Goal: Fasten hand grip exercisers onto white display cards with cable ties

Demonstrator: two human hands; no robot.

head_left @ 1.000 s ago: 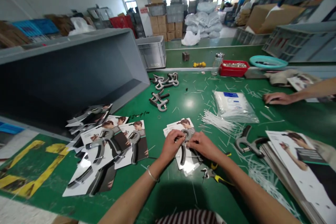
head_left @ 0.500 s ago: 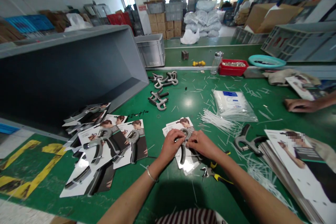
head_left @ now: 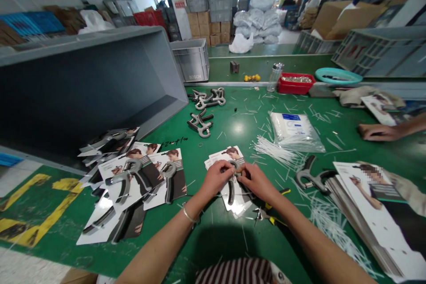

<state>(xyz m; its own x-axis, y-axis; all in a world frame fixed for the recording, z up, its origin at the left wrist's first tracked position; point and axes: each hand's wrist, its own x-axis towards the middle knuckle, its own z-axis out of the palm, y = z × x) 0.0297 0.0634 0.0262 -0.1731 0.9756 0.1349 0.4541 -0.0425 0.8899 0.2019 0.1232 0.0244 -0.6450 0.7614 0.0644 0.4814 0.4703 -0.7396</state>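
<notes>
On the green table, a grey-and-black hand grip (head_left: 231, 191) lies on a small pile of printed cards (head_left: 222, 155). My left hand (head_left: 218, 177) is closed at the upper left of this grip, its fingertips pinched. From the right, my right hand (head_left: 254, 179) is closed at the grip's upper end, close to the left fingertips. What the fingertips pinch is too small to make out. Yellow-handled pliers (head_left: 266, 216) lie below my right wrist, partly under the forearm.
Cards with grips (head_left: 168, 182) lie at left before a grey crate (head_left: 83, 84). White ties (head_left: 278, 153), a bag of ties (head_left: 294, 128), a loose grip (head_left: 313, 177) and a card stack (head_left: 376, 213) are at right. Another person's hand (head_left: 381, 132) rests at far right.
The view has shifted slightly. Both hands stay at the top of the grip, and the right fingers have changed their hold a little.
</notes>
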